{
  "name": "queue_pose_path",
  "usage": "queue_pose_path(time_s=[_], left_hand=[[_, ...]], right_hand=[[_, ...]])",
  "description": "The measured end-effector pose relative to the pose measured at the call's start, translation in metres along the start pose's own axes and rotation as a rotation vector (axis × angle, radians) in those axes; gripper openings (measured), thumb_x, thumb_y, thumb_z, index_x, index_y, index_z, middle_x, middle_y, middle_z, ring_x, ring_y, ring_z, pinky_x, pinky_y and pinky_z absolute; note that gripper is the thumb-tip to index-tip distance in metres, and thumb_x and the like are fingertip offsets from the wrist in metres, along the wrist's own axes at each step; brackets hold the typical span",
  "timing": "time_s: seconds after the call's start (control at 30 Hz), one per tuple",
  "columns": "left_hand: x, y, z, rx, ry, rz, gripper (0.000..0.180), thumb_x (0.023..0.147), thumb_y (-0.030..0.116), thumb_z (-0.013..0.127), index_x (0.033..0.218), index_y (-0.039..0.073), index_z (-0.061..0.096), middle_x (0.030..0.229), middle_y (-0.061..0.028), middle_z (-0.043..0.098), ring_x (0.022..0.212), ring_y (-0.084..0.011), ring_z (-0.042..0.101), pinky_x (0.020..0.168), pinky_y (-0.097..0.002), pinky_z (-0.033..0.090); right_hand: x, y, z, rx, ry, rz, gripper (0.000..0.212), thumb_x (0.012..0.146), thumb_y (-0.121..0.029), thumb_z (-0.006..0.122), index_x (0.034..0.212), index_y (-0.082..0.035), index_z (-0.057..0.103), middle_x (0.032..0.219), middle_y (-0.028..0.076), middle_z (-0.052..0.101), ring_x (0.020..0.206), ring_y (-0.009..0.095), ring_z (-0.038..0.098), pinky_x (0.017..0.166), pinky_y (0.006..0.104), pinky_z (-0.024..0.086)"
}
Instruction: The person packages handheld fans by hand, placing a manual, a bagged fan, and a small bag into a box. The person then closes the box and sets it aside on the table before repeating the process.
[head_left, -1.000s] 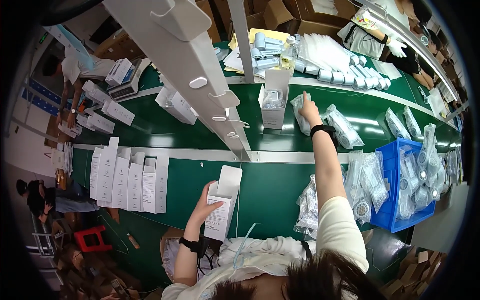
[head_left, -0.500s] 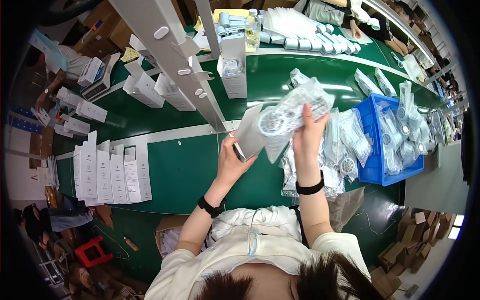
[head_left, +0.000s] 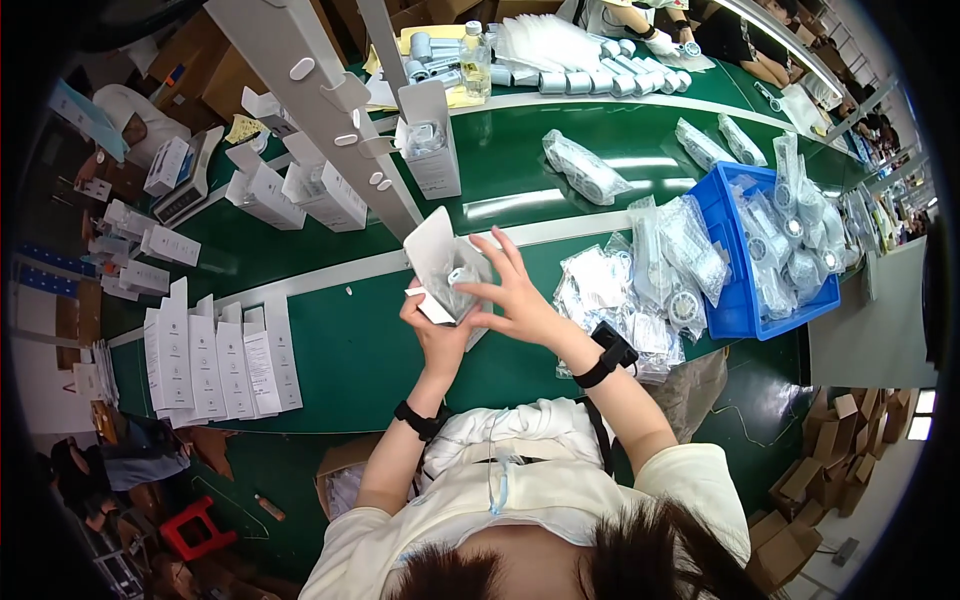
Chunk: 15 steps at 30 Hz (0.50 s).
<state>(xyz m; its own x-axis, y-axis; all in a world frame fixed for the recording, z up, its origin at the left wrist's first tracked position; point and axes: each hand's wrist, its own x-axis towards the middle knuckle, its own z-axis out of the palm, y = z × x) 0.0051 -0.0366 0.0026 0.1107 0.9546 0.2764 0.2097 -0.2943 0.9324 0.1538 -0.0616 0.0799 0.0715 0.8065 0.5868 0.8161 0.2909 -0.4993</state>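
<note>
My left hand (head_left: 437,332) is wrapped round an open white carton (head_left: 430,246) held above the green table. A device in a clear bubble bag (head_left: 460,276) sits inside the carton, its top showing at the mouth. Over that mouth my right hand (head_left: 522,305) has its fingers spread, with fingertips at the bagged device. Part of the carton's lower side is hidden behind my hands. To the right of my right hand lies a pile of flat clear packets (head_left: 597,288), beside more bubble-bagged devices (head_left: 692,252).
A blue bin (head_left: 738,295) full of bagged devices stands at the right. Several open white cartons (head_left: 205,370) stand in a row at the left. Ahead are a metal post (head_left: 330,110), a filled carton (head_left: 432,165) and a loose bagged device (head_left: 583,170). Other people work across the bench.
The bagged device in my right hand has gone into the carton, and my right hand has moved left with its fingers spread. My left hand has tilted the carton more upright.
</note>
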Motion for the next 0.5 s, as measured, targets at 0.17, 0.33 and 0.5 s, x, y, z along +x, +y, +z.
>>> queue_pose_path(time_s=[0.17,0.33,0.5], left_hand=[[-0.001,0.005,-0.025,0.027,-0.189,0.258,0.074,0.058,0.007,0.077,0.110,0.008,0.023,0.119,-0.0214,0.033,0.107,-0.0328,0.042,0.088,-0.0391,0.036],[0.003,0.042,-0.048,0.200,-0.312,0.128,0.059,0.062,0.010,0.074,0.110,0.005,0.040,0.115,-0.0173,0.037,0.103,-0.0302,0.045,0.086,-0.0350,0.039],[0.011,0.061,-0.051,0.393,-0.379,0.073,0.040,0.063,0.009,0.071,0.099,0.002,0.055,0.114,-0.0200,0.039,0.102,-0.0345,0.047,0.083,-0.0364,0.042]], right_hand=[[-0.043,0.100,-0.004,-0.045,0.115,0.306,0.030,0.070,-0.013,0.064,0.098,-0.006,0.057,0.106,0.013,0.050,0.100,0.031,0.046,0.082,0.0441,0.040],[-0.087,0.197,-0.015,-0.607,-0.620,0.783,0.048,0.062,-0.012,0.069,0.107,-0.007,0.051,0.107,0.014,0.051,0.098,0.030,0.049,0.077,0.0416,0.043],[-0.088,0.214,-0.013,-0.305,-0.704,0.713,0.051,0.057,-0.012,0.072,0.104,-0.009,0.052,0.100,0.014,0.053,0.095,0.032,0.049,0.074,0.0412,0.044]])
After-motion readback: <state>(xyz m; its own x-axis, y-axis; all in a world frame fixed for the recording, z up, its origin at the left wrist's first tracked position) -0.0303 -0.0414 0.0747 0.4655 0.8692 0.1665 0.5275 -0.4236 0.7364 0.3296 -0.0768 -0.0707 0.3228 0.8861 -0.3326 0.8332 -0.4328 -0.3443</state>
